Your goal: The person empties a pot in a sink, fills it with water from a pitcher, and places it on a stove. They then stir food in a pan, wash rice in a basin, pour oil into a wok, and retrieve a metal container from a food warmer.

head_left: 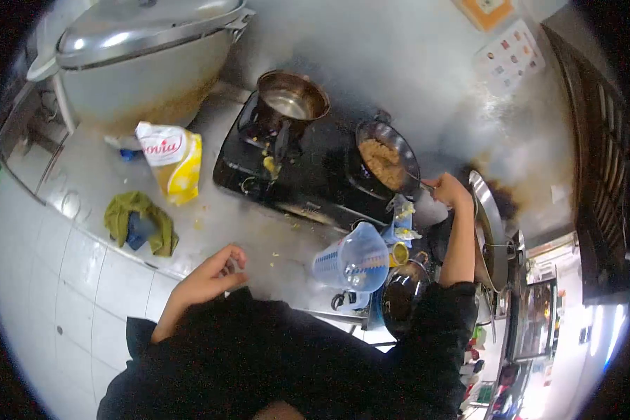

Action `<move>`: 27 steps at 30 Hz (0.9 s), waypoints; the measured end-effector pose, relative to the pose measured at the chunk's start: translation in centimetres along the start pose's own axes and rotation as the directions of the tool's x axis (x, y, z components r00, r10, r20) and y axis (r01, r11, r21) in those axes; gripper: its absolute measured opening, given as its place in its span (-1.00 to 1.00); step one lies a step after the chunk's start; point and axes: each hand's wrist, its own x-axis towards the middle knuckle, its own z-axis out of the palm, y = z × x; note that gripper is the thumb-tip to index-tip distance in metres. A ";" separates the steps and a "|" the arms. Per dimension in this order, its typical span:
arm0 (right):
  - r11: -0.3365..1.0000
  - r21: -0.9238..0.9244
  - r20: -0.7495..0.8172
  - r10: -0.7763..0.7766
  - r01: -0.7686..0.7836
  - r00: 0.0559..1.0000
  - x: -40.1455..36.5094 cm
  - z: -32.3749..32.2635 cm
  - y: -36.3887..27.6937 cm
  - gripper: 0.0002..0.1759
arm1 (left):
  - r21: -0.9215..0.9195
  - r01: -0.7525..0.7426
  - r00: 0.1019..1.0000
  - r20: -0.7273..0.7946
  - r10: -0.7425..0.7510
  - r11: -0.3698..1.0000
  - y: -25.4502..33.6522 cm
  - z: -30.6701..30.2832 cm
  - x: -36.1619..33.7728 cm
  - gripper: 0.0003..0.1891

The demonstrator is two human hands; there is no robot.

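Note:
My right hand [449, 192] is closed around the thin handle of a cooking utensil [414, 176], whose far end goes into brown crumbly food [383, 162] in a dark frying pan [414, 162]. The utensil's head is buried, so its exact kind is hidden. That pan sits on the right side of a black gas stove [313, 171]. My left hand [213, 274] hovers by the counter's front edge, holding nothing, its fingers loosely bent and apart from the thumb. A clear measuring jug [353, 262] with blue markings stands between my arms.
A worn saucepan [292, 98] rests on the left burner. On the counter lie a yellow and white packet [171, 162] and a green cloth [141, 222]. A large lidded metal container [140, 84] fills the back left. Beside my right forearm stands a wide metal pan [493, 231].

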 end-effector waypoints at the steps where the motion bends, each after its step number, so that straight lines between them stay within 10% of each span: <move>1: 0.999 -0.021 -0.051 -0.046 0.045 0.998 0.0 0.3 0.2 -0.55 | 0.007 -0.015 1.000 0.000 0.015 1.000 0.0 -0.1 0.0 -0.73; 6: 0.982 -0.101 -0.140 -0.174 0.161 0.975 -1.7 -2.2 5.0 -0.52 | 0.008 0.009 1.000 0.004 -0.009 1.000 0.5 0.3 0.0 -0.73; 11: 0.934 -0.354 0.049 0.060 -0.039 0.997 -8.8 -7.2 -0.4 -0.52 | 0.014 0.036 0.999 0.030 -0.036 0.999 -0.5 0.6 0.0 -0.73; 15: 0.888 -0.445 -0.169 0.045 -0.117 0.985 -7.0 -3.0 1.7 -0.69 | 0.013 0.052 0.997 0.050 -0.052 0.999 -0.5 1.0 0.5 -0.73; 22: 0.902 -0.402 -0.422 -0.033 -0.155 0.906 -0.3 7.0 7.5 -0.52 | 0.018 0.056 0.997 0.053 -0.057 0.998 -0.2 1.7 0.4 -0.72; 27: 0.959 -0.283 -0.362 -0.098 -0.009 0.927 -2.7 0.6 5.1 -0.46 | 0.046 0.071 0.996 0.045 -0.073 0.996 -0.3 1.8 0.5 -0.74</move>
